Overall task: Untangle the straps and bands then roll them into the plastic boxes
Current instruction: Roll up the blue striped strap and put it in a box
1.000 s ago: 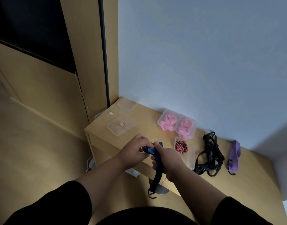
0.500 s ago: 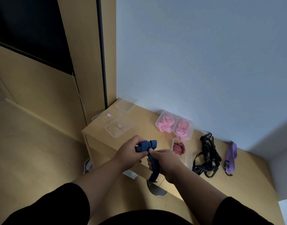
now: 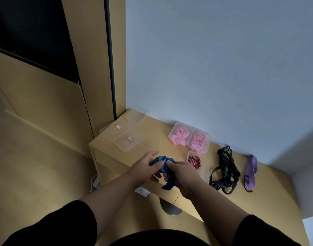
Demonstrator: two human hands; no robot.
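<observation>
Left hand [image 3: 146,165] at 9 o'clock, fingers curled, pinching blue striped strap [image 3: 163,161]. Right hand [image 3: 183,174] at 3 o'clock, gripping same strap, touching left.

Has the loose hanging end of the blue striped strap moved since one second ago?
Yes. The loose end of the blue striped strap has been drawn upward: it hung well below the wooden table's front edge, now much shorter.

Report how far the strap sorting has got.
Done: two clear plastic boxes hold pink bands; a third holds a red striped band. In hand: left hand and right hand roll the blue striped strap. Left: tangled black straps, purple band.
</observation>
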